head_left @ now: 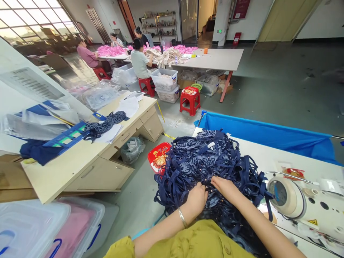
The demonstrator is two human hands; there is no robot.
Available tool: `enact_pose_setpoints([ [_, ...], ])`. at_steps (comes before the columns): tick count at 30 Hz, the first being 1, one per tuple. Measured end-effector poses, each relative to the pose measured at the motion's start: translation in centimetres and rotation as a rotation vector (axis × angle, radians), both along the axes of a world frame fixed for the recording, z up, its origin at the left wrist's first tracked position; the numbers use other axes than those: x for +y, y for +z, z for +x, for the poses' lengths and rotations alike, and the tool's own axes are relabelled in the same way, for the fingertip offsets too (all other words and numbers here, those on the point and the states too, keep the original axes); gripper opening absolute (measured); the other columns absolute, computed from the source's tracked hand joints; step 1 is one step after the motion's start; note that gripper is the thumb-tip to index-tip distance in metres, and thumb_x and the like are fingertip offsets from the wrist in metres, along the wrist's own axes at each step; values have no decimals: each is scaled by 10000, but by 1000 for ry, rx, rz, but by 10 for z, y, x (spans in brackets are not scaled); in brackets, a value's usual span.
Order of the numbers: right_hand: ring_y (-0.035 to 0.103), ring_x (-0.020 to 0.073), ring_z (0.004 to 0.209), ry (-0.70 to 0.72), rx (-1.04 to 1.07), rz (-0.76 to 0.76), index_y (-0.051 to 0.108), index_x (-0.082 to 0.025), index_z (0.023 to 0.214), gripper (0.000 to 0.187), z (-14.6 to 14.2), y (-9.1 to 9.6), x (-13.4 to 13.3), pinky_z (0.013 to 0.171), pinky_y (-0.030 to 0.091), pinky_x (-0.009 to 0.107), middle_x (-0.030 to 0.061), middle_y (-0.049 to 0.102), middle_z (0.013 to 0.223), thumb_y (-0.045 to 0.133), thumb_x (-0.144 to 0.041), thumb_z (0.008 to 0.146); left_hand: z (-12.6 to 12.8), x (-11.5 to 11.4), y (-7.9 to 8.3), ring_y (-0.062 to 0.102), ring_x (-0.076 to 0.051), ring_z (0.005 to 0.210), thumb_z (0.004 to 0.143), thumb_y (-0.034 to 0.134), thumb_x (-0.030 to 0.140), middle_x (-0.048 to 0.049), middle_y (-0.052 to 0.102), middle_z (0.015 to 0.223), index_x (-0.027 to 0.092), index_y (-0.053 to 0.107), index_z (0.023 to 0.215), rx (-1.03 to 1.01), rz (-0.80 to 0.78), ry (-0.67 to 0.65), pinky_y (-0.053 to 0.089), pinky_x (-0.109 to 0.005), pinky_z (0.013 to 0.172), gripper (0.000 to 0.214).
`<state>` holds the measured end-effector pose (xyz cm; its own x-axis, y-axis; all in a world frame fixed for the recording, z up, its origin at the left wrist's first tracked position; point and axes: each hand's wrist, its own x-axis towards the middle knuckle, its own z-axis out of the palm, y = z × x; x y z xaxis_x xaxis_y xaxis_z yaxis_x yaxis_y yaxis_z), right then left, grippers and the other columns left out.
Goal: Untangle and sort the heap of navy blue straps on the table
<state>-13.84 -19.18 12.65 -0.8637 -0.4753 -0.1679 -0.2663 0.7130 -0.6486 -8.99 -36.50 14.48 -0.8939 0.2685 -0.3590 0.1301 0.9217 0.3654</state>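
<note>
A large heap of navy strappy garments (193, 165) with a pale swirling pattern lies in front of me, its thin straps looping out on all sides. At the near part of the heap, my left hand (197, 200), with a silver bangle on its wrist, is closed with its fingers pinching the navy cloth. Close to its right, my right hand (223, 187) also pinches the cloth between thumb and fingers. The fingertips are only a short distance apart. Exactly which piece each hand grips is partly hidden in the tangle. A small white tag (211, 145) lies on the heap.
A white sewing machine (309, 204) stands to the right, with a blue cloth trough (263, 132) behind its table. On the left are a cream desk (104, 152) and lidded plastic bins (77, 218). Red stools (190, 100) and several seated people are farther back.
</note>
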Motion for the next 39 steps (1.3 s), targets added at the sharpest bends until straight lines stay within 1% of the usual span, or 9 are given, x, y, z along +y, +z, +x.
enact_pose_setpoints([
  [5, 592, 191, 800, 48, 97, -14, 568, -260, 787, 241, 0, 7, -18, 677, 443, 264, -1, 636, 764, 424, -378, 941, 2, -2, -7, 626, -196, 899, 938, 404, 173, -94, 618, 1005, 126, 609, 1013, 40, 16, -46, 518, -314, 837, 223],
  [9, 595, 172, 928, -76, 163, -61, 555, -243, 948, 358, -10, 11, -23, 817, 465, 279, 37, 652, 964, 234, -393, 1003, 5, -2, -7, 621, -179, 861, 938, 407, 160, -78, 630, 953, 138, 631, 940, 65, 40, -71, 518, -307, 834, 225],
  [12, 615, 205, 938, -148, 192, -21, 500, -212, 1031, 362, -18, 8, -21, 800, 460, 317, 83, 655, 990, 175, -369, 1006, 5, -4, -4, 559, -236, 1088, 921, 463, 198, -124, 568, 1194, 144, 646, 911, 119, 43, -43, 471, -382, 944, 191],
  [15, 642, 225, 760, -117, 183, 56, 477, -210, 978, 310, -17, 4, -17, 646, 431, 301, 57, 664, 794, 202, -350, 1001, 1, -10, -4, 310, -354, 1338, 860, 581, 288, -149, 393, 1422, 143, 654, 875, 246, 46, -35, 326, -521, 1071, 163],
  [18, 621, 224, 700, -40, 195, 108, 478, -213, 926, 284, -8, 4, -11, 648, 404, 302, 47, 648, 733, 225, -322, 997, -3, -16, -6, 485, -279, 1192, 866, 571, 311, -116, 602, 1133, 159, 640, 885, 323, 79, -164, 315, -476, 1086, 168],
  [21, 603, 214, 666, 40, 204, 132, 497, -220, 897, 288, -1, 7, -3, 667, 397, 308, 41, 637, 722, 244, -318, 994, -1, -21, -6, 590, -202, 933, 894, 524, 290, -46, 623, 876, 170, 609, 899, 327, 95, -264, 365, -401, 1039, 148],
  [29, 597, 197, 679, 77, 169, 58, 539, -218, 720, 276, -6, 12, -18, 714, 392, 319, 38, 627, 694, 392, -311, 935, 10, -29, -4, 571, -206, 942, 940, 456, 281, -64, 609, 921, 157, 589, 926, 328, 100, -352, 360, -377, 1007, 182],
  [35, 613, 166, 795, -101, 53, -176, 517, -226, 936, 397, -23, 5, -37, 714, 459, 261, 27, 652, 871, 201, -462, 979, 13, -29, -2, 594, -208, 928, 932, 456, 269, -55, 634, 903, 171, 575, 929, 268, 151, -301, 390, -381, 984, 154],
  [39, 634, 200, 802, -254, -21, -180, 426, -233, 919, 357, -29, -9, -30, 725, 460, 303, 59, 649, 877, 179, -488, 957, -1, -27, -1, 552, -262, 1124, 940, 369, 206, -177, 528, 1282, 93, 420, 1261, 227, 159, -89, 439, -396, 940, 344],
])
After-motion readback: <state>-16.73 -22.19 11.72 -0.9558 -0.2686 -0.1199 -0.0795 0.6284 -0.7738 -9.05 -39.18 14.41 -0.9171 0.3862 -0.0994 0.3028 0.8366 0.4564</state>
